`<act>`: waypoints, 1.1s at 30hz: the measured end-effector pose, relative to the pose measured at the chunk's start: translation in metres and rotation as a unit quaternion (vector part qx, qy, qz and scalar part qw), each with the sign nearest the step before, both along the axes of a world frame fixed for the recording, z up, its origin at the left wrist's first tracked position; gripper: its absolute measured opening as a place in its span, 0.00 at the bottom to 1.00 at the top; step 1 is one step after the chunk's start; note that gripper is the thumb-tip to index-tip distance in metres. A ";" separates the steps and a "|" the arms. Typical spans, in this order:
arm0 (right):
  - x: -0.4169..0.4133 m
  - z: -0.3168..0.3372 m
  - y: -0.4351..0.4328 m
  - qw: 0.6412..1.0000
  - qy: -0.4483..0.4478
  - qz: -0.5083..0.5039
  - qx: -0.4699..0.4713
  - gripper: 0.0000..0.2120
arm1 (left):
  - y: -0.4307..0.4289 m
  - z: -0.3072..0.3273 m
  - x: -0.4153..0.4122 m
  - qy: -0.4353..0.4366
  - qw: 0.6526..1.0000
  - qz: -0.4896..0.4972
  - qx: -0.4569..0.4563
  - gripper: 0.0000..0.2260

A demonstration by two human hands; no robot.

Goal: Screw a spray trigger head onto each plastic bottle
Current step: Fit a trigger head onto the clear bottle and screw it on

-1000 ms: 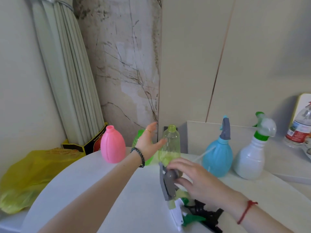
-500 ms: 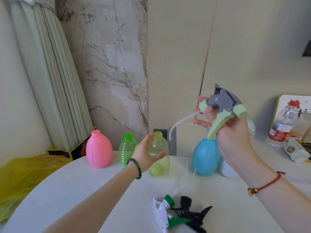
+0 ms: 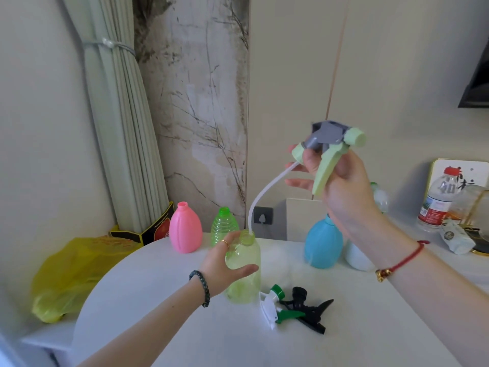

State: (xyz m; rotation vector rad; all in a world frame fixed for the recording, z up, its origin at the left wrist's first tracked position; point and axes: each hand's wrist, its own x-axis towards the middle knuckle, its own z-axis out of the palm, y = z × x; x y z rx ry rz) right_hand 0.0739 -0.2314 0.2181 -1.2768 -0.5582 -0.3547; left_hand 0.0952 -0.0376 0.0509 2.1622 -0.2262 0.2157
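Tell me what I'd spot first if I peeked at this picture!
First, the right hand raised high, gripping a grey and light-green spray head whose long white tube curves down to the mouth of a clear yellow-green bottle. The left hand holds that bottle upright on the white table. Behind stand a bright pink bottle on the left and a blue bottle on the right.

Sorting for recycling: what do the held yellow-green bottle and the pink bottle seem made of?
Yellow-green bottle: likely thin clear plastic, tinted and glossy; the table shows through it. Pink bottle: likely opaque plastic, smooth with a soft sheen; nothing shows through, and moulded grooves run down it.
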 end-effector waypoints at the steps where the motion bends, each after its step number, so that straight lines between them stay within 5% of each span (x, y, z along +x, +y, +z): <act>1: -0.002 -0.002 0.004 1.000 0.009 0.001 -0.006 0.03 | 0.001 0.000 -0.005 0.003 1.000 -0.001 -0.002 0.31; 13: -0.014 -0.092 0.043 0.955 0.094 0.021 -0.282 0.12 | -0.002 -0.008 -0.046 0.026 1.000 0.005 0.003 0.30; 19: -0.014 -0.114 0.049 0.952 0.125 0.042 -0.275 0.10 | -0.001 -0.021 -0.048 0.051 0.998 0.017 -0.017 0.36; 26: 0.001 -0.124 0.054 0.938 0.087 0.001 -0.336 0.06 | 0.003 -0.024 -0.050 0.056 0.997 0.005 -0.043 0.27; 33: -0.002 -0.148 0.065 0.961 0.107 -0.072 -0.245 0.12 | 0.004 -0.027 -0.051 0.058 0.997 0.018 -0.039 0.23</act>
